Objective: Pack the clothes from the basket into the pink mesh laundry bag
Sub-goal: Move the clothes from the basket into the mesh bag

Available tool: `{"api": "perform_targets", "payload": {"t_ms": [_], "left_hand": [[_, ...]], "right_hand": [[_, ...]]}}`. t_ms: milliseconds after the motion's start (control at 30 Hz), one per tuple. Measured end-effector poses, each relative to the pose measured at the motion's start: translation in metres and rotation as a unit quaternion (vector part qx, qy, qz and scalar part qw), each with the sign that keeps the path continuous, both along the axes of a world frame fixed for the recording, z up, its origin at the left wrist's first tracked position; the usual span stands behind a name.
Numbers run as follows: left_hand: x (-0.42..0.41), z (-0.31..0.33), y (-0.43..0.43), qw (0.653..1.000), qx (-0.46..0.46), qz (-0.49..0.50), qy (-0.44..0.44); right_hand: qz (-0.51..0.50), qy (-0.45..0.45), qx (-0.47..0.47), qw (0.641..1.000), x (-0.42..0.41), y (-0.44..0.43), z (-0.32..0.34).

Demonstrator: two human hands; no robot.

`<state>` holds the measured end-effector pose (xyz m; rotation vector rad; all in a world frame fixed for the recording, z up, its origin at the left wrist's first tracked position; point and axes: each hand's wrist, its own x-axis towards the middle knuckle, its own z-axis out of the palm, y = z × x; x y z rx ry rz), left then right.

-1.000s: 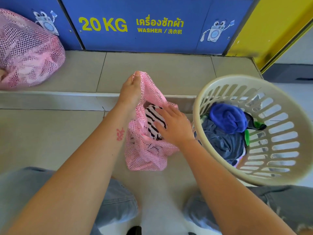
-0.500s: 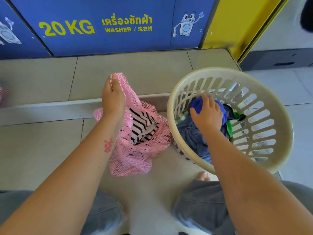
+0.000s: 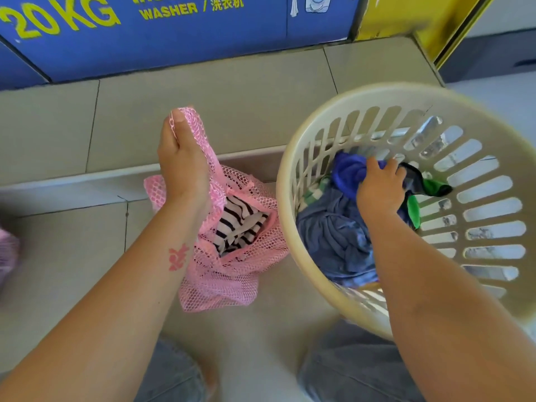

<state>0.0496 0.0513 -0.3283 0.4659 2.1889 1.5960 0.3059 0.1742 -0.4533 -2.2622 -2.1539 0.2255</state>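
The pink mesh laundry bag (image 3: 232,271) stood on the tiled floor, directly below and to the right of the left hand (image 3: 182,166). The left hand pinched the bag's upper rim between thumb and fingers and held it raised, so the mouth gaped open. This hold was unchanged from the two earlier frames. A black-and-white striped garment (image 3: 240,224) lay inside the bag, visible through the mouth, just below the left wrist.

The right hand (image 3: 380,190) was inside the cream basket (image 3: 285,181), whose near wall touched the bag's right side. One second earlier this hand had been in the bag's mouth, pressing on the striped garment. Half a second earlier it had lain over the bright blue garment (image 3: 348,172) in the basket. Now its fingers were curled round that garment and gripped it. The garment remained in the basket, on top of the pile.

A grey-blue garment (image 3: 333,236) lay below and to the left of the right hand. A green and black garment (image 3: 432,188) lay just to its right.

Beyond both hands stood a blue washer panel (image 3: 145,39) marked "20KG" and "WASHER". A second pink mesh bag (image 3: 7,250) showed at the frame edge, well to the left of the left forearm.
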Motion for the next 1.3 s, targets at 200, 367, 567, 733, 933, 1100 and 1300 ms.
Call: {"api": "perform_targets", "payload": {"t_ms": [200,367,567,733,933,1100,1300], "left_hand": [[0.001,0.016,-0.014,1.0,-0.004,-0.013,0.003],[-0.007,0.039,-0.039,0.999,-0.009,-0.042,0.003],[-0.019,0.057,-0.065,0.998,-0.008,-0.056,-0.024],[-0.03,0.064,-0.077,0.995,-0.012,-0.065,-0.071],[-0.05,0.067,-0.08,0.994,-0.004,-0.056,-0.09],[-0.068,0.06,-0.082,0.995,0.002,-0.068,-0.07],[-0.085,0.052,-0.079,0.993,-0.004,-0.075,-0.087]], "right_hand": [[0.038,0.175,0.034,0.983,-0.02,-0.011,0.035],[0.018,0.37,0.095,0.924,-0.032,-0.034,0.09],[0.073,0.526,0.092,0.843,-0.048,-0.056,0.176],[0.196,0.537,0.002,0.82,-0.088,-0.087,0.203],[0.275,0.451,-0.127,0.839,-0.155,-0.12,0.155],[0.281,0.364,-0.178,0.87,-0.197,-0.141,0.082],[0.345,0.163,-0.022,0.924,-0.196,-0.161,0.042]]}}
